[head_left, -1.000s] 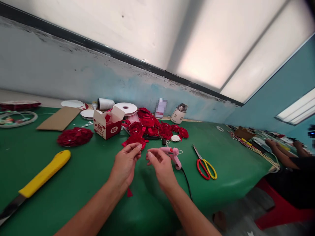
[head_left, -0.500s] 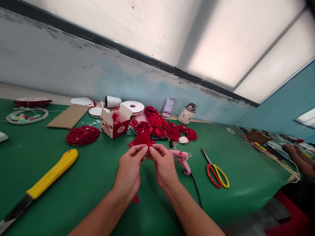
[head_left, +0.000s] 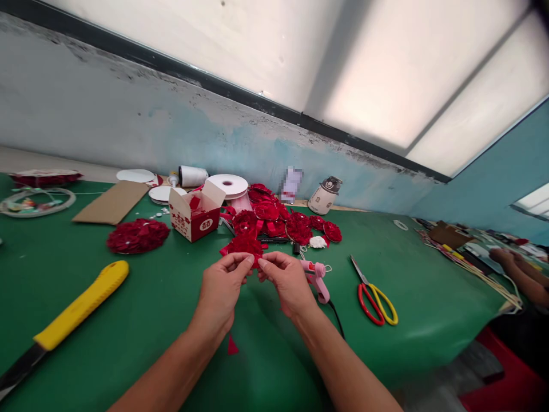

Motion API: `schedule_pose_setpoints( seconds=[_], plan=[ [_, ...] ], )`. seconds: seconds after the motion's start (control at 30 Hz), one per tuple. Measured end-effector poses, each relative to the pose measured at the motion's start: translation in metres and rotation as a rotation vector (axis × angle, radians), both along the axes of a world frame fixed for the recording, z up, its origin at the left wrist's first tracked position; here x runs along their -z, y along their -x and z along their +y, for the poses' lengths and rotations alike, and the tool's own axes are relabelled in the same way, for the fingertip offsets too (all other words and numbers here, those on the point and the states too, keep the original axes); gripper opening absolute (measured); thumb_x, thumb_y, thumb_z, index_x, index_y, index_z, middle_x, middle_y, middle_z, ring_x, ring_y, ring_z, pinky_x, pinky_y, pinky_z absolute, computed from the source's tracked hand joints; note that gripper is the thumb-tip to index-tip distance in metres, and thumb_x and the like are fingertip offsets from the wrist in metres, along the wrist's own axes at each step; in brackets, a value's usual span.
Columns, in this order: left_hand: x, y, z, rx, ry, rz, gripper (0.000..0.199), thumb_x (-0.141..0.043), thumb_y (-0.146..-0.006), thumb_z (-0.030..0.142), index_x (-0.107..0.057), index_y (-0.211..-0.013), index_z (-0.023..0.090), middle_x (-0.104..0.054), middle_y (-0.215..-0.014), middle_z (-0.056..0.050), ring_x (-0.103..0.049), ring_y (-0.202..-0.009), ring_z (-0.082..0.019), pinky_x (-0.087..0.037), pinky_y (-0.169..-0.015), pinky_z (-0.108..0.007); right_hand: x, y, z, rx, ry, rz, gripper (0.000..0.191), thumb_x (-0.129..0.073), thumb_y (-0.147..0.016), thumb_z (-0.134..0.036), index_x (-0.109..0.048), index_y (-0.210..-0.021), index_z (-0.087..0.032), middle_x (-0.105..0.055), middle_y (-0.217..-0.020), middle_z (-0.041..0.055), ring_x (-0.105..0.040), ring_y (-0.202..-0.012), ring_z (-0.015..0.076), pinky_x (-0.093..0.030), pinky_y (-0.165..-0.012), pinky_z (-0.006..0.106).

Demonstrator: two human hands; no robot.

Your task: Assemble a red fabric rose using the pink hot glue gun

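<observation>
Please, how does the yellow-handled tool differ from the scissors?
The yellow-handled tool has one thick yellow handle; the scissors have two slim loops, one red, one yellow. The tool's metal end is cut off by the picture's left edge; the scissors show whole. Both lie on the green tabletop.

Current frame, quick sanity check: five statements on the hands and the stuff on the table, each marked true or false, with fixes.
1. The left hand and the right hand meet, pinching a small red piece. True.
2. The box is closed. False: its flaps stand open.
3. The glue gun is pink. True.
4. Both handles of the scissors are red. False: one is red, the other yellow.
5. The knife lies to the right of the scissors. False: it lies far to their left in the picture.
</observation>
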State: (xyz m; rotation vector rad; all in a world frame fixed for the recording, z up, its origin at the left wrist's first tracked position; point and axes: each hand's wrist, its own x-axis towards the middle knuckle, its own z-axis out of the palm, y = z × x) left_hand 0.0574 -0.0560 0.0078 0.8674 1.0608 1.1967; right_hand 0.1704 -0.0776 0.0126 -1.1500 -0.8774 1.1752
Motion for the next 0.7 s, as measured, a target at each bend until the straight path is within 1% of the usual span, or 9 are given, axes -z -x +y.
schedule_pose_setpoints(
  seconds=[0.1,0.27,0.47,0.57,0.7],
  plan=[
    [0.0007,0.0003,0.0,-0.006,-0.024,0.039,0.026,-0.073,-0.063,0.036,-0.069,-0.077,0.015,-0.063,-0.07,-0.003,-0.049,-0.06,-0.012,-0.036,-0.053,-0.023,-0.0005,-0.0025,0.0006,-0.002,0.013,-0.026,0.013,-0.071,-0.066,-0.024,-0.066,-0.073,-0.014,-0.059,-0.06,-0.0012,-0.052,-0.054,0.0102,-0.041,-0.057,0.025],
    [0.001,0.0009,0.0003,-0.009,-0.047,0.038,0.027,-0.074,-0.062,0.037,-0.069,-0.075,0.015,-0.066,-0.075,-0.005,-0.053,-0.066,-0.015,-0.041,-0.061,-0.025,0.002,-0.0067,0.0028,-0.016,-0.002,0.014,0.014,-0.071,-0.066,-0.024,-0.067,-0.074,-0.014,-0.061,-0.063,-0.0004,-0.053,-0.056,0.011,-0.043,-0.059,0.026],
    [0.0014,0.0002,0.0002,0.003,-0.058,0.09,0.027,-0.073,-0.062,0.04,-0.069,-0.075,0.016,-0.06,-0.06,0.0,-0.046,-0.053,-0.012,-0.035,-0.052,-0.024,0.0027,-0.0065,0.002,-0.035,-0.028,0.031,0.013,-0.07,-0.067,-0.024,-0.067,-0.075,-0.014,-0.062,-0.066,0.0014,-0.054,-0.058,0.0121,-0.044,-0.06,0.027],
    [0.0004,-0.0001,-0.0004,0.011,-0.079,0.132,0.024,-0.071,-0.064,0.039,-0.068,-0.073,0.017,-0.06,-0.06,0.0,-0.044,-0.052,-0.011,-0.034,-0.051,-0.023,0.0024,-0.0063,0.0021,-0.037,-0.026,0.018,0.011,-0.069,-0.068,-0.023,-0.067,-0.073,-0.014,-0.061,-0.064,0.0005,-0.053,-0.057,0.0108,-0.043,-0.058,0.026],
    [-0.001,-0.0003,-0.0016,0.026,-0.127,0.21,0.021,-0.068,-0.066,0.038,-0.067,-0.072,0.017,-0.061,-0.065,0.0,-0.045,-0.055,-0.012,-0.035,-0.053,-0.023,0.0039,-0.008,0.0031,-0.053,-0.025,0.0,0.01,-0.069,-0.069,-0.023,-0.067,-0.072,-0.014,-0.059,-0.062,-0.0004,-0.052,-0.056,0.0104,-0.042,-0.057,0.025]
  ],
)
